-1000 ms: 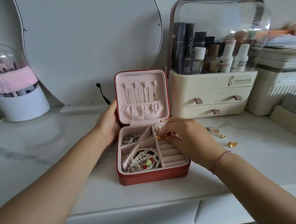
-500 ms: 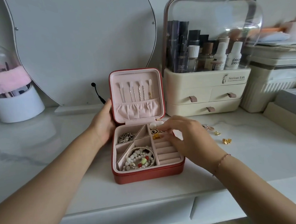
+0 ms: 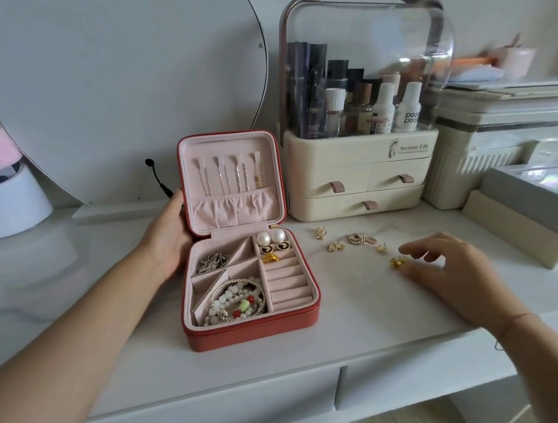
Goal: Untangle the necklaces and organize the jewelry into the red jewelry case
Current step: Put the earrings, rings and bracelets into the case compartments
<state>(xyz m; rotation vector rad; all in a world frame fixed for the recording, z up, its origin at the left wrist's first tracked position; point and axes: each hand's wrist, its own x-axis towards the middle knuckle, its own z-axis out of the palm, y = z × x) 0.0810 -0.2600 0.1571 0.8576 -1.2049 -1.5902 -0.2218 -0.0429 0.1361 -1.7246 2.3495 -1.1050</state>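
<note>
The red jewelry case stands open on the white table, lid upright. Thin necklaces hang inside the lid. In the tray lie a silver chain, pearl and bead bracelets, two pearl earrings and a gold earring. My left hand grips the case's left side at the hinge. My right hand hovers over the table right of the case, fingers spread, fingertips at a gold flower earring. Several more small gold earrings lie scattered on the table.
A cream cosmetics organizer with a clear dome stands behind the case. A large oval mirror leans at the back left, a white brush holder beside it. Boxes crowd the right. The table's front edge runs close below.
My right hand left the case's earring slots and moved right across the table to the loose gold earring. A gold earring now sits in the tray. The left hand stayed on the case.
</note>
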